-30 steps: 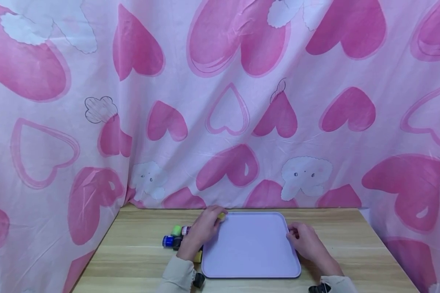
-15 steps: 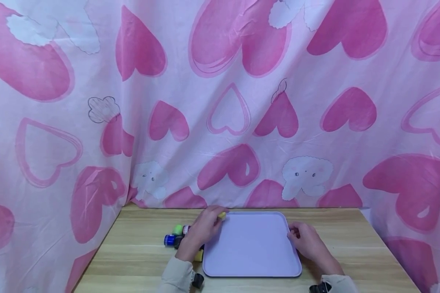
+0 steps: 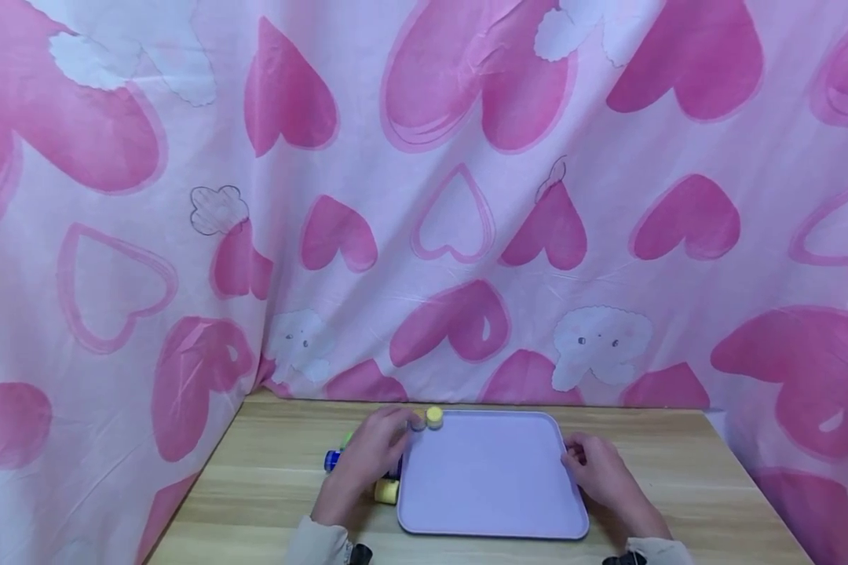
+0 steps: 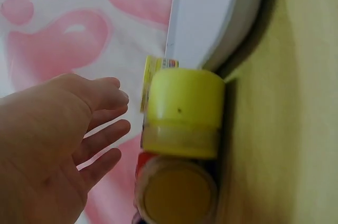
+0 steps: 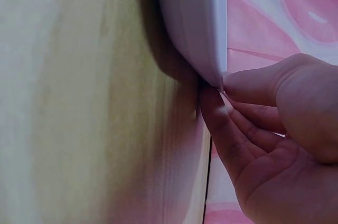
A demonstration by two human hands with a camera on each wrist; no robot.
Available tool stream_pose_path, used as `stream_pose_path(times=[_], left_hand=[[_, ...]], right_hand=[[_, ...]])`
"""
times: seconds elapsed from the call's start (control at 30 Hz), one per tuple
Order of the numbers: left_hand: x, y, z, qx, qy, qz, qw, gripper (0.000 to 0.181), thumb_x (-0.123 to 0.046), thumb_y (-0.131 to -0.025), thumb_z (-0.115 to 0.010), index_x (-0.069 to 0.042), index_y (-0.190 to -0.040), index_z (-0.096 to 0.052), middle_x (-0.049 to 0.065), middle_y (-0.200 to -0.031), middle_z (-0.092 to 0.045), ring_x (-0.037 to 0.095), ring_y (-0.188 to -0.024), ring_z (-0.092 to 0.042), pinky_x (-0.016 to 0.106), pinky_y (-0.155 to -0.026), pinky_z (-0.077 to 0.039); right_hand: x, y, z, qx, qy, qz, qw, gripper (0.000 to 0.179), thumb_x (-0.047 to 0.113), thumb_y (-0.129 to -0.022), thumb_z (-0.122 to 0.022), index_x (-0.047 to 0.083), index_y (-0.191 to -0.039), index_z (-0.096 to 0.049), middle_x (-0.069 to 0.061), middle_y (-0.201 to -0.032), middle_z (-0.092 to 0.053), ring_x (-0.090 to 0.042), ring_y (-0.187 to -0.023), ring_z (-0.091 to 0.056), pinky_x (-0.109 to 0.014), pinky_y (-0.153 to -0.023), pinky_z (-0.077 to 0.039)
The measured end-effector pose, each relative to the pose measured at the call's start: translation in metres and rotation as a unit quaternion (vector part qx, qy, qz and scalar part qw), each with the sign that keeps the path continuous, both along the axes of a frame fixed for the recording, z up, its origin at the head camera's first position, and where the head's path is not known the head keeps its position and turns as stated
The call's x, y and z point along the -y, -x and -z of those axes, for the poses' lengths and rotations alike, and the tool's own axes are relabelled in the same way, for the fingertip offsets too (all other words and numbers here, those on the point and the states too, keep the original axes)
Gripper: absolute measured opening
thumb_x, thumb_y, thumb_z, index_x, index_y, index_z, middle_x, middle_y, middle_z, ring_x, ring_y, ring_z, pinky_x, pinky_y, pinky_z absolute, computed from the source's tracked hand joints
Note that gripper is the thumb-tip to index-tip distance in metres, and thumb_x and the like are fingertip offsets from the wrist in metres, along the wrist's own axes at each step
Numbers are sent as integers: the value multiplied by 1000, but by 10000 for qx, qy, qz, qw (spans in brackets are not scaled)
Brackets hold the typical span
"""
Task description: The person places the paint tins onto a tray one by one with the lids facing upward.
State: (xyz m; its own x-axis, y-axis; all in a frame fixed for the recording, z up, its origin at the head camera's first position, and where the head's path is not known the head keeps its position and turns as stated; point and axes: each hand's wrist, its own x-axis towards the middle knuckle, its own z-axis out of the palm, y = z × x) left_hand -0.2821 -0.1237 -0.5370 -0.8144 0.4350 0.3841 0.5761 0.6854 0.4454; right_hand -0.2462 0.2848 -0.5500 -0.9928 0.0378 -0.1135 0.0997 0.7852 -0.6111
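My left hand (image 3: 373,446) hovers with relaxed fingers at the left edge of the lilac tray (image 3: 491,479). Nothing is between those fingers in the left wrist view, where they sit beside a small yellow-capped jar (image 4: 185,110). A yellow-topped jar (image 3: 434,417) stands in the tray's far left corner, and an orange-topped one (image 3: 418,421) shows right at my fingertips. On the opposite side my right hand (image 3: 597,471) pinches the tray's rim between thumb and forefinger, as the right wrist view shows (image 5: 264,113) too.
Left of the tray, partly behind my left hand, lie several small jars, among them a blue one (image 3: 332,460) and a yellow one (image 3: 386,492). The wooden table (image 3: 254,502) meets a pink heart-print curtain (image 3: 438,314) at its back edge.
My left hand has let go of the yellow-topped jar, now standing in the tray's corner, and drawn back left. My right hand keeps its pinch on the rim. The view has shifted slightly.
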Motion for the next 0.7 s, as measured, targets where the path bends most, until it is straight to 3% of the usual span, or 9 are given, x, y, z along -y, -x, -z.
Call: stream_pose_path(times=[0.13,0.27,0.37,0.53,0.7], left_hand=[[12,-6,4,202,-52,-130,9997,28,-4,-99,-75,-15,-125,-78,4,-127,-78,21,-122,-71,44,-105,-62],[22,-11,7,296,-77,-348,9989,27,-9,-99,-77,-16,-126,-78,5,-127,-77,19,-110,-71,41,-97,-64],[28,-13,6,265,-113,-447,9986,26,-9,-98,-78,-16,-123,-79,3,-124,-78,19,-108,-71,41,-95,-64],[39,-14,5,262,-121,-639,9975,23,-6,-96,-79,-16,-117,-80,0,-119,-78,21,-117,-72,44,-103,-62],[48,-14,5,319,41,-669,9972,13,-6,-95,-81,-14,-105,-81,-2,-108,-78,19,-110,-72,44,-100,-63]], right_hand=[[-2,-1,2,14,6,16,10000,27,5,-101,-70,-5,-127,-72,-6,-96,-71,-17,-84,-62,-32,-71,-61],[-2,-2,2,-9,13,-1,10000,28,5,-101,-69,-5,-127,-72,-6,-96,-71,-17,-84,-62,-32,-71,-61],[-2,-2,2,-15,26,5,10000,28,5,-101,-69,-5,-128,-72,-5,-95,-70,-17,-84,-61,-31,-70,-60],[-2,-1,3,-48,41,-24,10000,27,5,-101,-69,-5,-126,-72,-5,-94,-70,-17,-84,-61,-30,-69,-59],[-2,-1,3,-107,14,-59,9999,26,4,-101,-69,-4,-125,-73,-5,-93,-70,-17,-83,-61,-30,-69,-58]])
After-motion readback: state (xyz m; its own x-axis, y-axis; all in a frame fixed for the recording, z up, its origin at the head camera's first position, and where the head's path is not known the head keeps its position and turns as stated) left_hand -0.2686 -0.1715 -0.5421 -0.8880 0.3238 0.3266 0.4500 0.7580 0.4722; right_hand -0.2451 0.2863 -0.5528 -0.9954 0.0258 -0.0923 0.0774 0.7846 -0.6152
